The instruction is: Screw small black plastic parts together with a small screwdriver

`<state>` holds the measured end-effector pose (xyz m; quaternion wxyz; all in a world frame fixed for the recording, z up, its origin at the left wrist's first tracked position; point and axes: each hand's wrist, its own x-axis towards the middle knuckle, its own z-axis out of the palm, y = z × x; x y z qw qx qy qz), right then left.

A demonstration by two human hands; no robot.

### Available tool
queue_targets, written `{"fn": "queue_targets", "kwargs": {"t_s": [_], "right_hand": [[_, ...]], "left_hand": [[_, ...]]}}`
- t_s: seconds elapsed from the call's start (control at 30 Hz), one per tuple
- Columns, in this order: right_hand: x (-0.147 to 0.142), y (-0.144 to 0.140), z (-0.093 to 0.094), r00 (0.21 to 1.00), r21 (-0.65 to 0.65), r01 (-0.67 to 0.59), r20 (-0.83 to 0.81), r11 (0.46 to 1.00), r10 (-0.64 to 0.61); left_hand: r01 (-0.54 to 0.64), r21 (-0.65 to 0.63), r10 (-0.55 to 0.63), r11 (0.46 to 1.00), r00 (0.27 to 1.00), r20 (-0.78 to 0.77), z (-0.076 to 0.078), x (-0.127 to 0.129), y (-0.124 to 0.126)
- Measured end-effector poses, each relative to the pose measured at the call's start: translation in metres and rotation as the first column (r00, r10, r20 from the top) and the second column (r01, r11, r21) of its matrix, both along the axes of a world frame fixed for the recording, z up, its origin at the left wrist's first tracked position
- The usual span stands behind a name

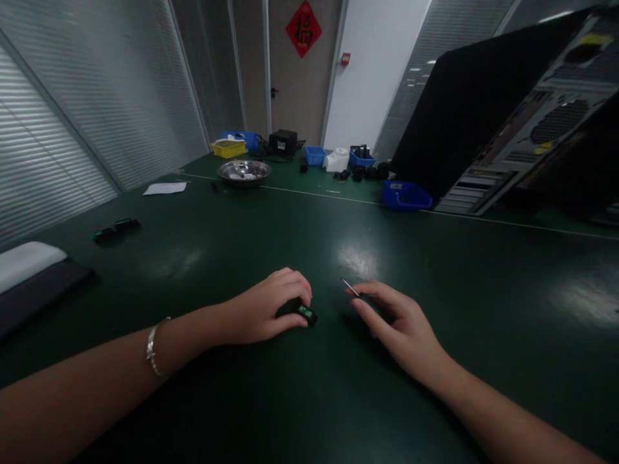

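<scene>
My left hand (271, 308) rests on the green table with thumb and fingers closed around a small black part with a green circuit board (307, 314). A bracelet circles that wrist. To the right, my right hand (399, 325) pinches a thin, shiny metal rod (349, 286) between thumb and fingers. The rod's tip points up and to the left, apart from the circuit board part. Most of the rod's rear end is hidden by the fingers, so its exact kind does not show.
Two dark parts with green boards (116, 229) lie at left, beyond a white and black pad (41, 283). Farther back are a white sheet (165, 188), a metal bowl (244, 173) and a blue bin (407, 196). A large computer case (488, 103) stands at right.
</scene>
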<state>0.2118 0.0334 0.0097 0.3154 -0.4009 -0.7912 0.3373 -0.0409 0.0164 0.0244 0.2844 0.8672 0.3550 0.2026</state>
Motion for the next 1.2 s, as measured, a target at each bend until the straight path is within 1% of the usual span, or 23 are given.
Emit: {"fn": "queue_targets", "kwargs": {"t_s": [0.13,0.27,0.37,0.47,0.73,0.9,1.0,1.07,1.2], "right_hand": [[-0.004,0.001,0.000,0.999,-0.056,0.034,-0.006,0.998,-0.034],[-0.009,0.002,0.000,0.999,-0.123,0.037,-0.021,0.992,-0.040],[-0.010,0.000,0.000,0.998,-0.165,0.036,-0.050,0.986,-0.045],[-0.009,-0.001,-0.001,0.998,-0.173,0.035,-0.053,0.984,-0.044],[-0.009,-0.004,-0.005,0.995,-0.152,0.011,-0.093,0.988,-0.025],[-0.013,-0.006,-0.005,0.995,-0.133,-0.008,-0.097,0.991,-0.005],[-0.014,-0.010,-0.006,0.997,-0.101,0.004,-0.082,0.995,-0.012],[-0.013,-0.013,-0.005,0.998,-0.076,0.005,-0.057,0.997,-0.009],[-0.006,-0.022,0.001,1.000,0.000,-0.001,0.030,1.000,0.001]], "left_hand": [[0.001,0.020,-0.001,1.000,1.000,0.005,0.002,0.000,-0.001],[-0.028,0.030,0.029,0.999,0.999,-0.021,0.003,0.000,-0.003],[-0.042,0.058,0.044,0.997,0.999,-0.029,0.001,0.000,-0.005],[-0.046,0.103,0.048,0.994,0.999,-0.022,-0.002,-0.001,-0.007],[-0.042,0.196,0.050,0.980,0.998,-0.035,-0.008,-0.003,-0.012],[-0.001,0.234,0.010,0.972,0.999,-0.040,-0.012,-0.006,-0.012],[0.029,0.228,-0.020,0.973,0.999,-0.040,-0.014,-0.007,-0.011],[0.021,0.218,-0.013,0.976,0.999,-0.036,-0.016,-0.007,-0.011],[-0.039,0.201,0.045,0.979,0.999,-0.024,-0.016,-0.004,-0.012]]}}
